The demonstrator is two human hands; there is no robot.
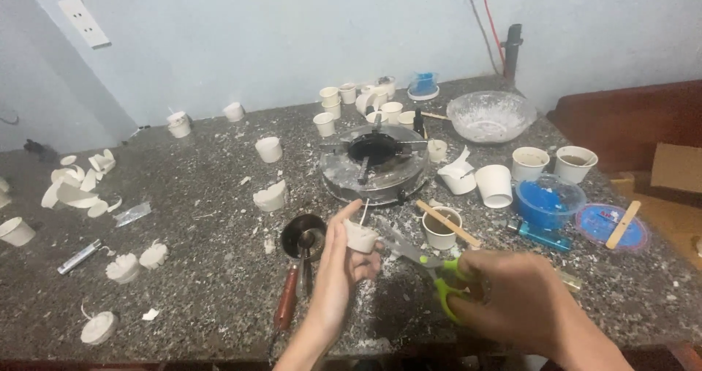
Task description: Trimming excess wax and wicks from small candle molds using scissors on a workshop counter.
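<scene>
- Two hands are at work low in the head view, over a speckled stone worktop (219,268) littered with wax scraps.
- The left hand (338,268) is closed around a small white candle (360,237), pinching it between thumb and fingertips; a thin wick stands up from the candle's top.
- The right hand (512,298) grips green-handled scissors (428,265), fingers through the loops. The blades point toward ten o'clock, their tips just beside the candle; I cannot tell whether the blades are parted.
- The candle sits at about six o'clock from the round metal burner (374,165) and at two o'clock from a small ladle with a reddish handle (301,250) lying on the worktop.
- At three o'clock from the candle stands a paper cup with a wooden stick (442,228) across it; farther along are a blue plastic tub (548,201) and more white cups (495,185).
- At nine o'clock lie finished moulded candles (135,261) and torn cup pieces (73,188).
- Risk, as judged: the blade tips are close to the left fingertips, so a slip could nick them.
- Risk, as judged: the grasp on the candle is light, and blade pressure could knock it loose or snap the wick too low.
- Risk, as judged: the right forearm is near the cup with the stick and could tip it.
</scene>
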